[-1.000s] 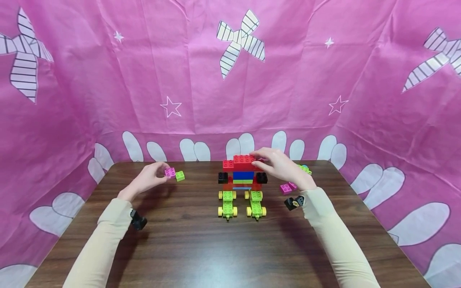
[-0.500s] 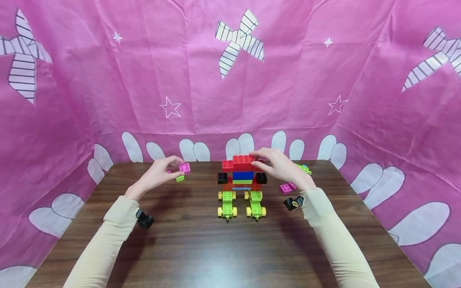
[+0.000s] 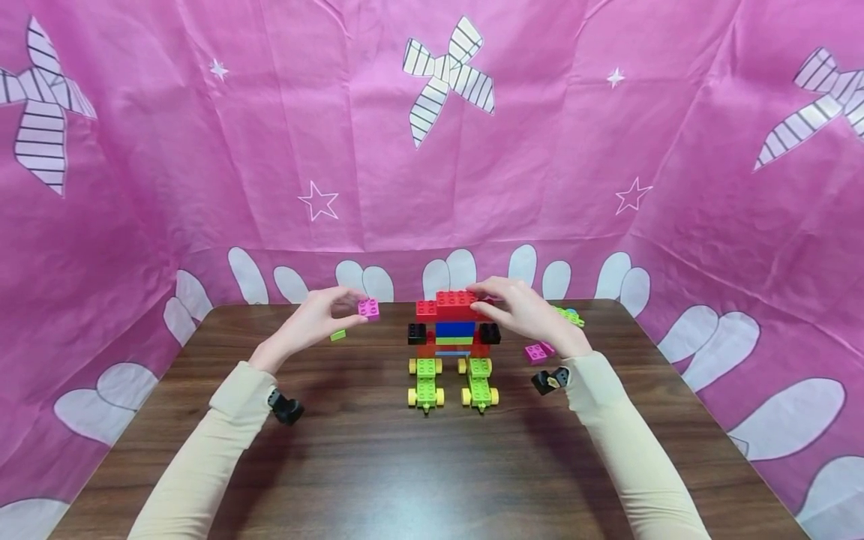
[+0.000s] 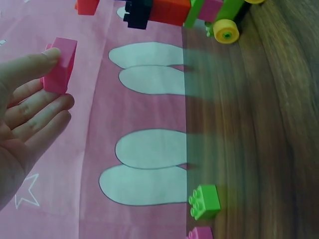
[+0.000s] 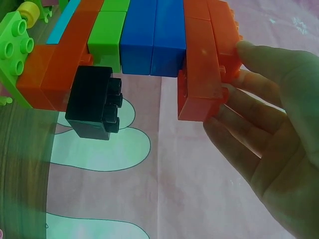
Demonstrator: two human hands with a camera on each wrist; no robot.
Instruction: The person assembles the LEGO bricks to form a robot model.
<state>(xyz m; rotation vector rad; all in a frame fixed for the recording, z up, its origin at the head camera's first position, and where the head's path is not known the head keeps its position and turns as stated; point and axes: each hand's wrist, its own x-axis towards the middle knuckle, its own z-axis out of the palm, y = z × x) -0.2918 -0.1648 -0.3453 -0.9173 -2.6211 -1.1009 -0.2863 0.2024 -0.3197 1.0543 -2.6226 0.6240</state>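
Note:
Between thumb and fingers, my left hand (image 3: 313, 321) pinches a pink toy brick (image 3: 368, 310), raised above the table left of a brick figure. In the left wrist view, the thumb presses the pink brick (image 4: 61, 67) from one side. My right hand (image 3: 523, 309) grips the red toy brick (image 3: 455, 302) at the figure's top right; the right wrist view shows thumb and fingertips on its end. Below it come blue bricks (image 3: 455, 329), a black brick (image 3: 418, 334) and another black brick (image 3: 490, 334) at the sides, and two green bases (image 3: 427, 384) with yellow wheels.
Left on the brown table (image 3: 378, 465) lies a green brick (image 3: 337, 335), with another pink brick (image 4: 200, 233) near it in the left wrist view. Pink bricks (image 3: 536, 353) and a green piece (image 3: 570, 318) lie right of the figure. A pink curtain (image 3: 540, 165) encloses the table.
My left hand has lifted the pink brick from beside the green one and carried it right, towards the figure. The right hand keeps its grip and the figure stays in place.

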